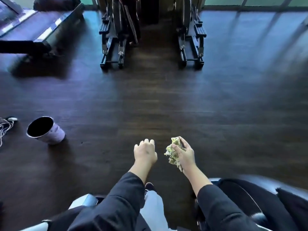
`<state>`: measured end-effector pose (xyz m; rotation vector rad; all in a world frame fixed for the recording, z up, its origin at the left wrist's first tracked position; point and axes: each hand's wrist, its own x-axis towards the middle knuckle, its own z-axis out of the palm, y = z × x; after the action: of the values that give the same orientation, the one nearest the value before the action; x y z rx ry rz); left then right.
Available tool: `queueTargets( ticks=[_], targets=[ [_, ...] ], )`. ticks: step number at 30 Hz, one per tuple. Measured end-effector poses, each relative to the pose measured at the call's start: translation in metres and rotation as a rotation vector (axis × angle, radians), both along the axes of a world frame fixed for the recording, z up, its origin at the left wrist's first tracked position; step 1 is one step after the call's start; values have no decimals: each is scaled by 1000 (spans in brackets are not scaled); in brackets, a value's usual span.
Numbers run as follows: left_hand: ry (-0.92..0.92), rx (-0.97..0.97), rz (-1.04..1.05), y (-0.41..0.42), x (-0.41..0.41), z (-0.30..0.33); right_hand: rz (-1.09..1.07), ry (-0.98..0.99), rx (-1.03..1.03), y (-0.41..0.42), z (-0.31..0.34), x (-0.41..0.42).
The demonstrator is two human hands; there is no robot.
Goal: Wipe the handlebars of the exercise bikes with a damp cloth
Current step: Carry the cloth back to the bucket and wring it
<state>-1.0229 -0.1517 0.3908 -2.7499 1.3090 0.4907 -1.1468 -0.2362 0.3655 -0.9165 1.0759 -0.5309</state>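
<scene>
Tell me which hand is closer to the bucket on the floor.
Left. The left hand hangs empty, right of the bucket. The right hand, holding the cloth, is farther right still.

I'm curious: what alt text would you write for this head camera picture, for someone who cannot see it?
Seen from above, a person's right hand grips a crumpled yellow-green cloth over a dark wood floor, the left hand loosely curled and empty beside it. Two exercise machines stand ahead, and a bucket sits to the left.

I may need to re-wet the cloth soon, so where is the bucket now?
In the head view, the bucket stands on the dark floor at the far left, well left of the left hand, beside some white cords.
</scene>
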Motion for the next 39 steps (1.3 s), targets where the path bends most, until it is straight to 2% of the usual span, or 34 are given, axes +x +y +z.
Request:
queueTargets(
  ticks=[11, 17, 23, 30, 39],
  targets=[
    [-7, -18, 110, -143, 190, 8, 99, -52, 31, -149, 15, 202],
    [12, -30, 259, -224, 302, 5, 273, -42, -24, -246, 12, 329],
    [26, -18, 460, -268, 404, 11, 486, -14, -50, -313, 24, 457],
    [24, -18, 678, -274, 525, 21, 708, -10, -19, -330, 34, 606],
    [34, -15, 817, -248, 722, 20, 814, -19, 40, -302, 30, 824]
  ],
)
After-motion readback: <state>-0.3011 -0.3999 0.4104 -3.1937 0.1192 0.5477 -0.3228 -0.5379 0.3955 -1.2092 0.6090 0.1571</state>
